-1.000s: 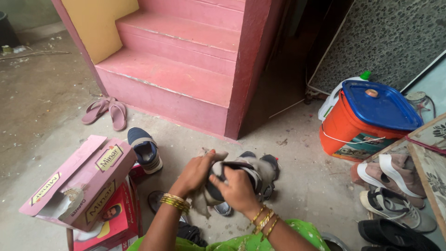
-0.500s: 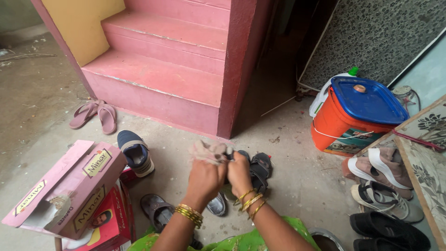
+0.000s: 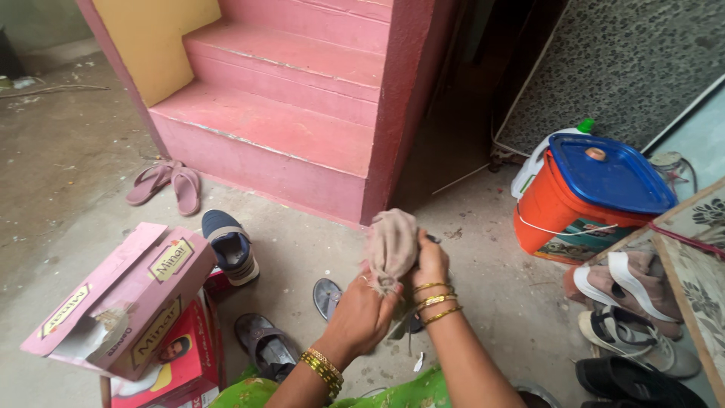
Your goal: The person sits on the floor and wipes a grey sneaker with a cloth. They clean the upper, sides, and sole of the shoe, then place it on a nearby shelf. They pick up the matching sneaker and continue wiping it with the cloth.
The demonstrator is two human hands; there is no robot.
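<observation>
My left hand [image 3: 361, 317] grips a crumpled beige cloth [image 3: 390, 245] and presses it upward in front of me. My right hand [image 3: 431, 262] is closed right beside it on a dark sandal [image 3: 408, 326]. The cloth and my hands hide most of that sandal; only a dark edge and a hanging strap show. Both wrists carry gold bangles. On the concrete floor just left of my hands lies a grey-soled sandal [image 3: 327, 296], and a dark brown sandal [image 3: 264, 346] lies nearer to me.
A blue sneaker [image 3: 230, 245] stands beside pink shoe boxes [image 3: 121, 295] and a red box [image 3: 170, 363] at the left. Pink flip-flops [image 3: 170, 185] lie by pink stairs [image 3: 287, 113]. At the right are an orange bucket [image 3: 563, 208] with a blue lid and several shoes [image 3: 642, 340].
Both hands have lifted the cloth and sandal higher and slightly right. The cloth now stands bunched upright over the sandal, and the grey-soled sandal on the floor is uncovered.
</observation>
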